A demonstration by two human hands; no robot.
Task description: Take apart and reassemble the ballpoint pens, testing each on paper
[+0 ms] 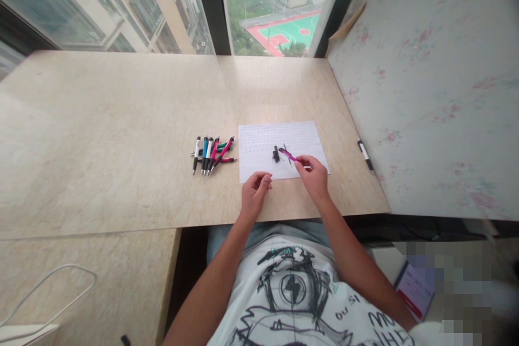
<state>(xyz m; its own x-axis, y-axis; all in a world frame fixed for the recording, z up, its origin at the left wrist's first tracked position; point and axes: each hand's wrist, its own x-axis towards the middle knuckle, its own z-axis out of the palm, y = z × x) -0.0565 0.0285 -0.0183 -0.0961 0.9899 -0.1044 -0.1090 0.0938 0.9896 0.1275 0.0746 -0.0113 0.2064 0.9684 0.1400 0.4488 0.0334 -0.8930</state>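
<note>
My right hand pinches the end of a magenta pen barrel with a dark tip, held over a white sheet of paper with lines of writing. Short black pen parts lie on the sheet just left of the barrel. A thin dark rod, like a pen refill, shows partly behind the barrel. At the sheet's near left edge, my left hand is closed, thumb against curled fingers; whether anything small is inside cannot be seen.
Left of the sheet, several pens in white, blue, pink and green lie side by side and partly crossed. A white and black pen rests by the flowered wall at right. Windows border the table's far edge; a white cable curls at lower left.
</note>
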